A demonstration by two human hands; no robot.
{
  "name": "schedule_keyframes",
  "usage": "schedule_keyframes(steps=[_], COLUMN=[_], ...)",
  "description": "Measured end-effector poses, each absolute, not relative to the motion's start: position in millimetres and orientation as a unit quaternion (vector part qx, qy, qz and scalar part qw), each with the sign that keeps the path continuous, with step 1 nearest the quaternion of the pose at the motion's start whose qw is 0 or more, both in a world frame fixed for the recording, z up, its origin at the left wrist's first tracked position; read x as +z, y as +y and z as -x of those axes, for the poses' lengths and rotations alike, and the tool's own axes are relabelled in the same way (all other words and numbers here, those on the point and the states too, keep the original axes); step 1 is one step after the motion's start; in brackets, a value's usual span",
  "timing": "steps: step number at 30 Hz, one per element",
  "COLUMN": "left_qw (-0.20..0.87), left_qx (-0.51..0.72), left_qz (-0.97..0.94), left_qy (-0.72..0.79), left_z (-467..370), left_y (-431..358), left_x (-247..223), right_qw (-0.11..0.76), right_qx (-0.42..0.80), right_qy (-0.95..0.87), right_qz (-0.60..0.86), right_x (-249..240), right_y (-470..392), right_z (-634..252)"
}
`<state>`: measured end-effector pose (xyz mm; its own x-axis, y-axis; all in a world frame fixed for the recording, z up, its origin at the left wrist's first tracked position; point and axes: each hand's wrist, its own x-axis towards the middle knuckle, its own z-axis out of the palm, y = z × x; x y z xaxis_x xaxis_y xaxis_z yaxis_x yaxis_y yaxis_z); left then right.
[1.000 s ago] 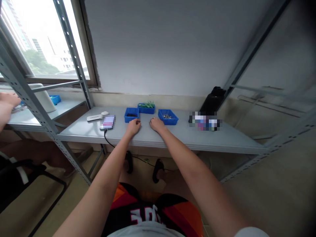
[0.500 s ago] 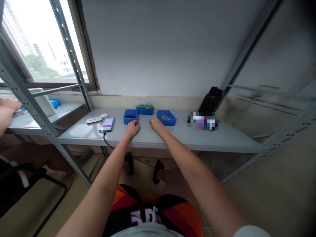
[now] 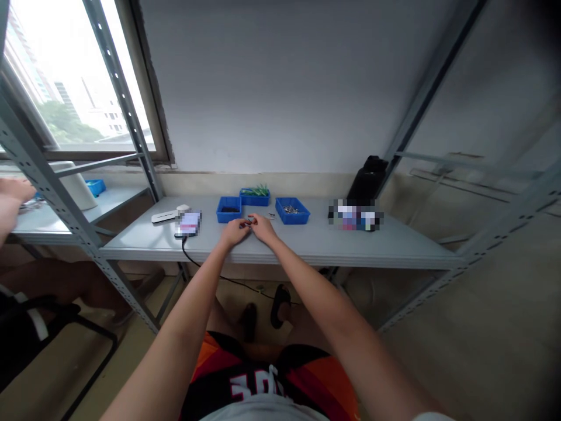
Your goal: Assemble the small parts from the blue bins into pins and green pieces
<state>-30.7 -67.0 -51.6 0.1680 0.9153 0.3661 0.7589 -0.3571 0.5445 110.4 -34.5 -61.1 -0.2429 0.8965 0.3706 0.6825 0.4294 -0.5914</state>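
Note:
My left hand (image 3: 235, 231) and my right hand (image 3: 262, 228) meet at the fingertips just above the grey shelf table. Both have their fingers pinched together, and whatever lies between them is too small to make out. Just behind my left hand stands a blue bin (image 3: 222, 218) with small dark pieces in it. Another blue bin (image 3: 255, 202) farther back holds thin green pieces. To the right of my right hand, a third blue bin (image 3: 294, 220) contains small silvery metal parts. A few tiny metal parts (image 3: 272, 215) lie loose on the table beside that bin.
A phone (image 3: 188, 224) with a black cable (image 3: 193, 257) and a white device (image 3: 164, 217) lie at the left. On the right are a black bottle (image 3: 367, 182) and blurred items (image 3: 355, 216). Metal posts (image 3: 125, 102) frame the table. Another person's hand (image 3: 15, 190) shows far left.
My hands have come together; the right one moved left, away from the right bin, to meet the left. Loose metal parts now show on the table. The view shifted slightly.

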Motion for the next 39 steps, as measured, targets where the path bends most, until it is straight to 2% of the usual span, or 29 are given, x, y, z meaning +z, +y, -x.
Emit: schedule_keyframes(steps=[5,13,28,39], left_qw=[0.114,0.111,0.118,0.125], left_qx=[0.341,0.335,0.333,0.365], left_qz=[-0.744,-0.746,-0.771,-0.775], left_qy=[0.563,0.565,0.529,0.500], left_z=[31.8,32.2,35.4,33.2], left_y=[-64.6,-66.8,-68.0,-70.5], left_x=[-52.7,-51.9,-51.1,-48.2], right_qw=[0.365,0.453,0.483,0.533], right_qx=[0.179,0.233,0.365,0.412], right_qy=[-0.765,-0.710,-0.670,-0.619], right_qz=[0.500,0.486,0.430,0.405], right_x=[-67.4,-67.0,-69.2,-67.5], right_y=[-39.1,-40.2,-35.3,-36.4], right_z=[-109.2,-115.2,-114.9,-119.5])
